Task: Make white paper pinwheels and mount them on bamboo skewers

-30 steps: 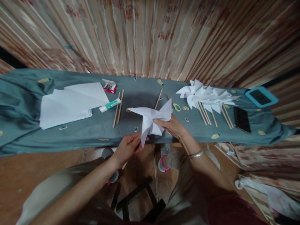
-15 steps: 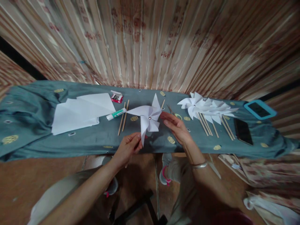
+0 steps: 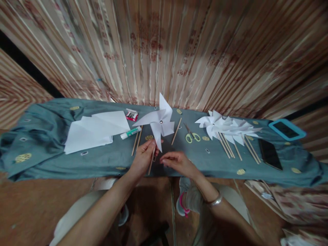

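A white paper pinwheel (image 3: pixel 155 120) with a silver pin head at its centre stands upright over the table. My left hand (image 3: pixel 145 154) is closed around its wooden stick just under the blades; the stick's lower end sticks out below my fingers. To the right of that stick, my right hand (image 3: pixel 179 163) hovers near the table's front edge, fingers loosely bent, nothing visible in them and apart from the pinwheel. One loose wooden stick (image 3: pixel 176 131) and green-handled scissors (image 3: pixel 189 137) lie beyond my right hand.
A cloth-covered table (image 3: pixel 97 167) carries white paper sheets (image 3: pixel 89 131), a glue stick (image 3: pixel 130 132), a small red box (image 3: pixel 132 115) and two sticks (image 3: pixel 135 144) on the left. Finished pinwheels (image 3: pixel 225 125), a phone (image 3: pixel 270 153) and a blue-framed tablet (image 3: pixel 287 129) lie right. A curtain (image 3: pixel 164 54) hangs behind.
My right hand has moved down and left, away from the pinwheel's blades. My left hand has raised the pinwheel slightly, and its blades have turned. The scissors and loose stick are now uncovered.
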Available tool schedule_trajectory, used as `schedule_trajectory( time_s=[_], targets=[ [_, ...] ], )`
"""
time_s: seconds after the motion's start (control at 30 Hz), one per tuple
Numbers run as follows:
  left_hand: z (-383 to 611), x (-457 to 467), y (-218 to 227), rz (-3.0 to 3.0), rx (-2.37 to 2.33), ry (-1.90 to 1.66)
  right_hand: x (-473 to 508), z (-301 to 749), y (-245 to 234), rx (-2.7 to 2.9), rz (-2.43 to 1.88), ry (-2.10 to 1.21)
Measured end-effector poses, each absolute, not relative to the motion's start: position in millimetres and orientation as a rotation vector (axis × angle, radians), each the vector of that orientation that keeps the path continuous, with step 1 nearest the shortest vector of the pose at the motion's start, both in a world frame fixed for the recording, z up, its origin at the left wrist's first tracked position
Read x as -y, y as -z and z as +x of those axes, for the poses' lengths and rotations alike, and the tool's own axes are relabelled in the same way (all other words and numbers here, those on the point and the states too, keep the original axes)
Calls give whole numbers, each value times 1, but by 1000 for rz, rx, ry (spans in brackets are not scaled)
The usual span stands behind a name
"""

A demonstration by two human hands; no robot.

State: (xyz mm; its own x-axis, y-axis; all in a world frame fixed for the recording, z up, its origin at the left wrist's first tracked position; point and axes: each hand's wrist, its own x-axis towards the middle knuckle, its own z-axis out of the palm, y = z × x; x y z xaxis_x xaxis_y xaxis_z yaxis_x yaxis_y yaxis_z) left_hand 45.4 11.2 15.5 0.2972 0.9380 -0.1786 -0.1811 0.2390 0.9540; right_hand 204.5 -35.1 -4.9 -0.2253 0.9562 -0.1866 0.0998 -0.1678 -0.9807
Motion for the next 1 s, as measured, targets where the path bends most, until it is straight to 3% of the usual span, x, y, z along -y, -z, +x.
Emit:
schedule_trajectory(
  time_s=[0.43, 1.0],
  targets=[
    [52, -13, -20, 1079, -951, -1024, 41, 172, 6, 1398, -1224, -1495],
    [37, -10, -21, 1223, -999, -1011, 39, 186, -8, 1629, -1346, -1098]
  ],
)
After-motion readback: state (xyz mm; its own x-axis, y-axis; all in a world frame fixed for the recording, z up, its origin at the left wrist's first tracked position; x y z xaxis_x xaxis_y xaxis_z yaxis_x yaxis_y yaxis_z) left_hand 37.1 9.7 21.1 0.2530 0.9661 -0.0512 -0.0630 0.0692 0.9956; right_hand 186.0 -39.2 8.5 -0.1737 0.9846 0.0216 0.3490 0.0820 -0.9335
